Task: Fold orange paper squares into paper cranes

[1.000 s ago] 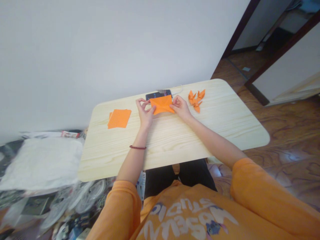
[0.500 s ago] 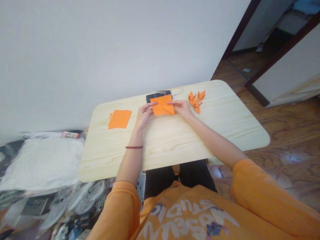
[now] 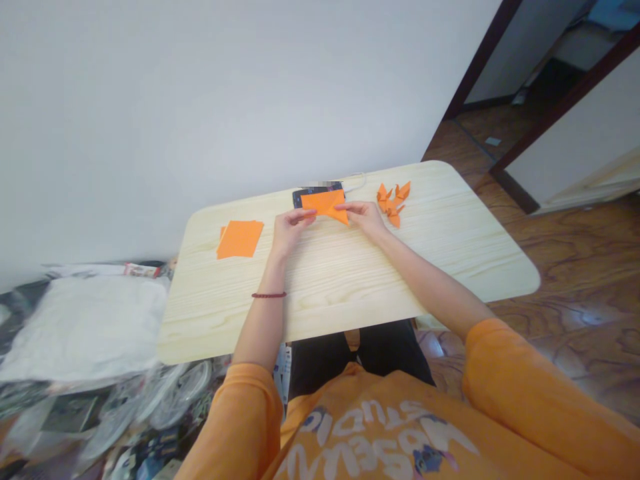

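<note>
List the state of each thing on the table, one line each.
Orange paper: folded, held above the phone.
Left hand: gripping the paper's left end.
Right hand: gripping the paper's right point.
Paper stack: flat, unfolded squares.
Origami cranes: finished, lying clustered.
Phone: lying flat, partly behind the paper.

Bright orange on the folded paper (image 3: 325, 203), and orange again on the sleeve (image 3: 520, 380) (white lettering across the shirt (image 3: 360, 427)), all over a pale streaky-grained tabletop (image 3: 350, 287)!
</note>
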Demonstrator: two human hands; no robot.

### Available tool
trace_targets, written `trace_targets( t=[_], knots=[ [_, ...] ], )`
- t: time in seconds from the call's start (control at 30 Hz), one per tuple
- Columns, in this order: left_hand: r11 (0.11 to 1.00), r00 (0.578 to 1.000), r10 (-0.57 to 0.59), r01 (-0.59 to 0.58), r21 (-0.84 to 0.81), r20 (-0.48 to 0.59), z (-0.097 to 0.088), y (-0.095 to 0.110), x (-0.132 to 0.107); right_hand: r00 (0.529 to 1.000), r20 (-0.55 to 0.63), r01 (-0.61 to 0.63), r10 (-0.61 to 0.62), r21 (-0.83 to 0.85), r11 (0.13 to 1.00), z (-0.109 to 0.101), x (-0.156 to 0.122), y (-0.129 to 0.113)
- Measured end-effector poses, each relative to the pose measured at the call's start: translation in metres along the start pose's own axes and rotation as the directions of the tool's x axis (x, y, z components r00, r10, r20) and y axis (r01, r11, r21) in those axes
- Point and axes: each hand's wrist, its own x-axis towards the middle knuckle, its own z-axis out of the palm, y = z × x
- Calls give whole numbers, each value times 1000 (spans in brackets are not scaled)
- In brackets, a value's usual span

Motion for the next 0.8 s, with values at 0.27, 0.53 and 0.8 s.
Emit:
trace_targets(
  t=[0.27,0.53,0.8],
  knots=[
    [998,1000,-5,5,67,0,1,1,1,1000,1,-28,28,-11,1000,2,0,-1],
    [981,988,97,-115,157,116,4,2,-4,999,39,7,-6,-40,999,4,-2,-1],
    [986,973,123,-143,90,195,6,4,-6,998,56,46,-42,-73,996,4,-1,1]
  ],
)
